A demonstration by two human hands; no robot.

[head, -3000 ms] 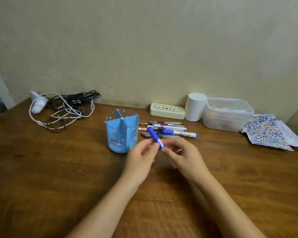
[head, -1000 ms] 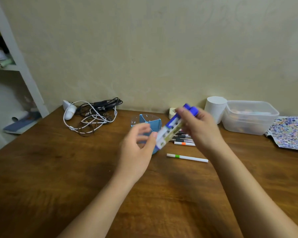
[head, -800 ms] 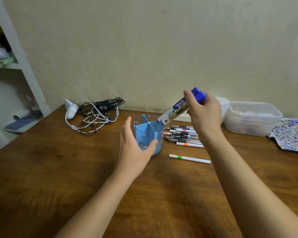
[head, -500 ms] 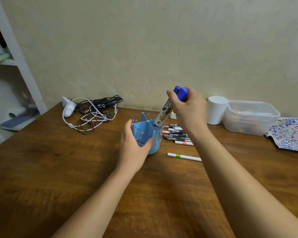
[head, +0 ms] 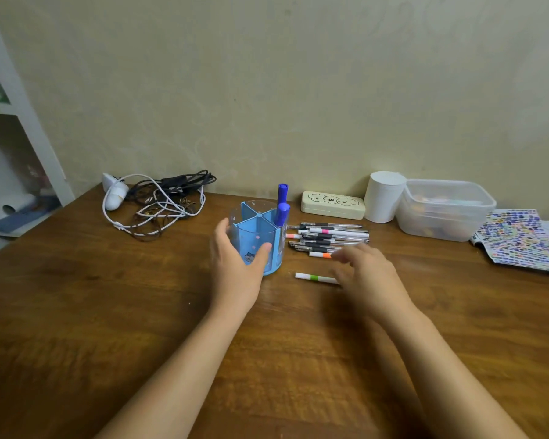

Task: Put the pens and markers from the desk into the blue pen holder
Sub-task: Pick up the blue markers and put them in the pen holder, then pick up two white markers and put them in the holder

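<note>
The pen holder (head: 256, 239) is light blue with a small cartoon print; two markers (head: 281, 204) in it have deep blue caps. A white pen (head: 314, 277) carries a green band. The case (head: 332, 204) is cream with drawn puppies; the sheet (head: 520, 240) is speckled multicolour; the bench (head: 108, 312) is brown wood

You've got a cream case (head: 332, 204) by the wall as landmark. Right of it: white cylinder (head: 384, 197), touching a clear plastic tub (head: 444, 210). Further right, a dotted sheet (head: 520, 240). Well left of the case: tangled cables (head: 162, 202) with a white plug (head: 114, 195). Far left, a white shelf (head: 19, 122).
</note>
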